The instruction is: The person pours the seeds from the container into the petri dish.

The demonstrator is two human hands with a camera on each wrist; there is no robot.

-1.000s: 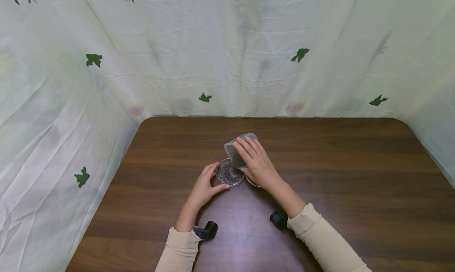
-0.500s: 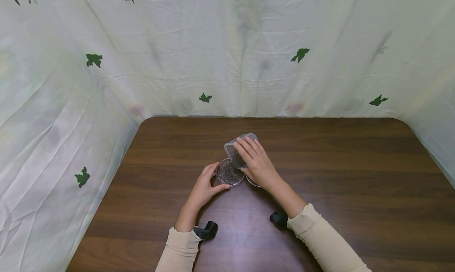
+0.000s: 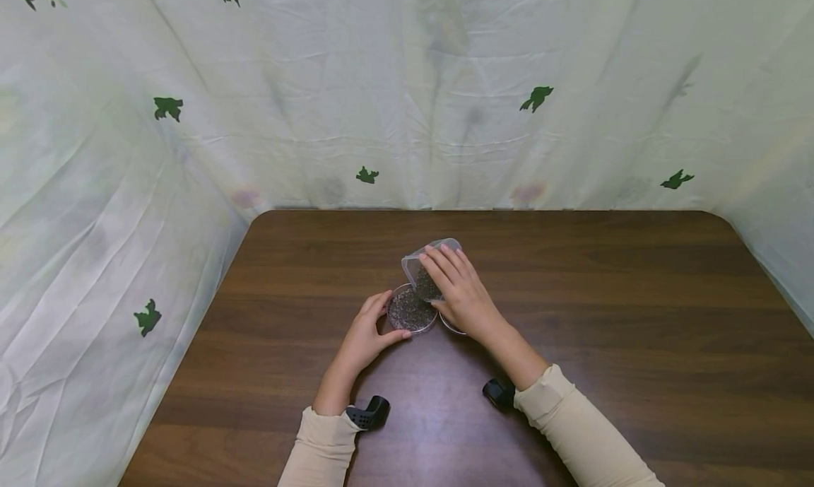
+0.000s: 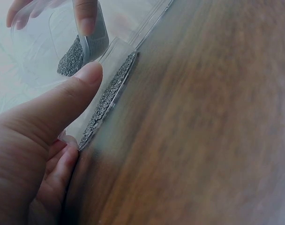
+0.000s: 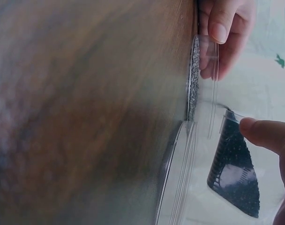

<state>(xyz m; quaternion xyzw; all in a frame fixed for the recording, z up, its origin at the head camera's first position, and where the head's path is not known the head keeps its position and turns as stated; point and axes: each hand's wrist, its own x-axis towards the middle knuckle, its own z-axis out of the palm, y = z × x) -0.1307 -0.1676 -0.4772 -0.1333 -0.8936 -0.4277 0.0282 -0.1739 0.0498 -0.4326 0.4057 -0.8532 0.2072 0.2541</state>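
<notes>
In the head view a clear round dish (image 3: 415, 331) stands on the table, with a layer of dark grey granules (image 3: 407, 310) inside. My left hand (image 3: 361, 342) grips its left side, thumb and fingers around the wall. A clear rectangular plastic tub (image 3: 410, 262) is held tilted by my right hand (image 3: 461, 297), its low corner over the dish. Dark granules (image 4: 71, 58) lie against the tub's lower side in the left wrist view. Granules spill toward the dish in the right wrist view, where the right thumb (image 5: 266, 134) presses the tub near its rim.
A second clear round dish (image 5: 180, 173) sits beside the first, mostly hidden under my right hand in the head view. Brown wooden table (image 3: 604, 317) spreads around both. A pale curtain (image 3: 445, 105) with green leaf prints hangs behind the table's far edge.
A lighter patch in the granules near the tub's corner has become covered with dark granules. The tub has shifted very slightly; both hands keep their places.
</notes>
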